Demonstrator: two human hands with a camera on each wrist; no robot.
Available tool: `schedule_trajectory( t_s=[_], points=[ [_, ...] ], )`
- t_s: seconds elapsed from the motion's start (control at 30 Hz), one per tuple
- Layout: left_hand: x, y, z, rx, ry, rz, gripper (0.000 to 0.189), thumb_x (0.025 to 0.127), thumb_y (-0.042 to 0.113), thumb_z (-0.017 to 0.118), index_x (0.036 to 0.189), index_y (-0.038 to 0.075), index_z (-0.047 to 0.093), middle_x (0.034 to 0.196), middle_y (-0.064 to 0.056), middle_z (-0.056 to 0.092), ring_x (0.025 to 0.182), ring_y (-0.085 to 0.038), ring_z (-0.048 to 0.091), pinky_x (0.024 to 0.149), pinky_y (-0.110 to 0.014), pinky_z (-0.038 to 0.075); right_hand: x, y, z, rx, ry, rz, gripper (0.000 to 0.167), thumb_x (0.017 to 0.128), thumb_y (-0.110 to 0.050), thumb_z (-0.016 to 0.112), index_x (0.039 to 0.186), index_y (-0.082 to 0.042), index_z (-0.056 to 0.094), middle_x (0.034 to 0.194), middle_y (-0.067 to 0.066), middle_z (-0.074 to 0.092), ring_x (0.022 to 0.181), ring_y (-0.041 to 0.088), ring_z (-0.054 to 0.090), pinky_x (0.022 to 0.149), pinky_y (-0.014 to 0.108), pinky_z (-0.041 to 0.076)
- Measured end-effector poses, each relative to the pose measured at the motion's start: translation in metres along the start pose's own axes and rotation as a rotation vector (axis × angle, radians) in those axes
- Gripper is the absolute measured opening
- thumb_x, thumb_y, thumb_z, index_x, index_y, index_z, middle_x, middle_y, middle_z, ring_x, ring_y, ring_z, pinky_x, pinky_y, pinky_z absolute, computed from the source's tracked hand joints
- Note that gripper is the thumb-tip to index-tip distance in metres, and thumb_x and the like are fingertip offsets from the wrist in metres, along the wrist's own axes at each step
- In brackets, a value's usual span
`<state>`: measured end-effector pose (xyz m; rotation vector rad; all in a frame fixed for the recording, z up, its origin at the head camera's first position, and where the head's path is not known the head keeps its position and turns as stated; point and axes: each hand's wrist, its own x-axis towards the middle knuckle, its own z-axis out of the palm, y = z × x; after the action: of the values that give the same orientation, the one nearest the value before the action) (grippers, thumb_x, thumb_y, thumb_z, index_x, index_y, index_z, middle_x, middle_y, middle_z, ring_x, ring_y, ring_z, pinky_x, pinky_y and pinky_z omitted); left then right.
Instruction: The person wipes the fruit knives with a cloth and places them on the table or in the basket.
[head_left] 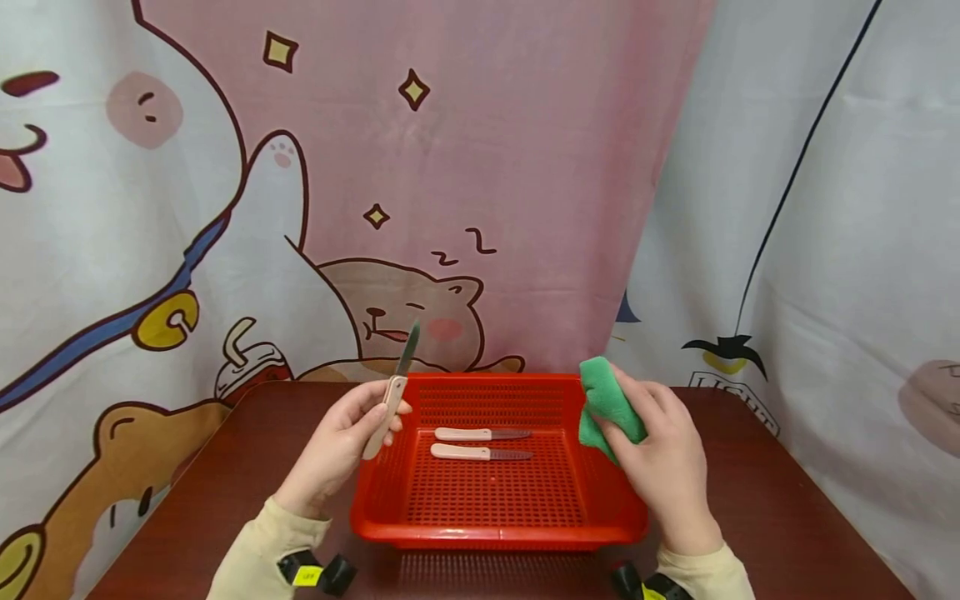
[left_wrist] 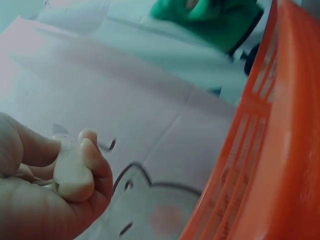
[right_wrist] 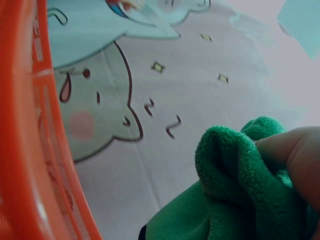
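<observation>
My left hand holds a knife by its pale handle, the blade pointing up and slightly right. In the left wrist view, the handle's end shows between the thumb and curled fingers. A folded green cloth is gripped in my right hand, above the right side of the red basket. The right wrist view shows the bunched cloth pinched under the thumb. Inside the basket lie two more knives, an upper knife and a lower knife, side by side with blades to the right.
The basket, with its perforated floor and walls, stands on a dark reddish-brown table. Behind the table hangs a curtain printed with cartoon animals. Black wrist straps sit over the pale sleeves.
</observation>
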<state>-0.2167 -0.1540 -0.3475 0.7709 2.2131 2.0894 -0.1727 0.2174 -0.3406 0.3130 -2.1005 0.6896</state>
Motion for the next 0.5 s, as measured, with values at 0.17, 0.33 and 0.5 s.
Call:
schedule_trajectory(
  t_s=[0.17, 0.33, 0.5],
  points=[
    [0.002, 0.001, 0.028, -0.065, -0.120, -0.003, 0.035, 0.105, 0.010, 0.048, 0.137, -0.002, 0.048, 0.107, -0.016, 0.061, 0.080, -0.018, 0.060, 0.070, -0.028, 0.052, -0.003, -0.017, 0.011, 0.061, 0.021, -0.125, 0.072, 0.068, 0.000, 0.088, 0.133, -0.019, 0.065, 0.111, 0.007, 0.064, 0.100, 0.026, 0.058, 0.079, 0.038, 0.044],
    [0.003, -0.001, 0.054, -0.134, -0.231, 0.034, 0.034, 0.106, 0.010, 0.046, 0.136, -0.003, 0.050, 0.097, -0.013, 0.062, 0.075, -0.013, 0.058, 0.064, -0.024, 0.051, -0.008, -0.032, 0.021, 0.119, -0.013, -0.179, 0.068, 0.067, -0.001, 0.085, 0.131, -0.017, 0.066, 0.114, 0.008, 0.064, 0.104, 0.030, 0.057, 0.081, 0.044, 0.047],
    [0.005, -0.005, 0.074, -0.214, -0.302, 0.061, 0.033, 0.106, 0.009, 0.044, 0.133, -0.008, 0.050, 0.104, -0.015, 0.063, 0.081, -0.012, 0.061, 0.069, -0.024, 0.053, -0.012, -0.046, 0.030, 0.146, -0.055, -0.230, 0.065, 0.069, -0.003, 0.084, 0.130, -0.017, 0.067, 0.116, 0.008, 0.063, 0.104, 0.031, 0.057, 0.078, 0.048, 0.051]
  ],
)
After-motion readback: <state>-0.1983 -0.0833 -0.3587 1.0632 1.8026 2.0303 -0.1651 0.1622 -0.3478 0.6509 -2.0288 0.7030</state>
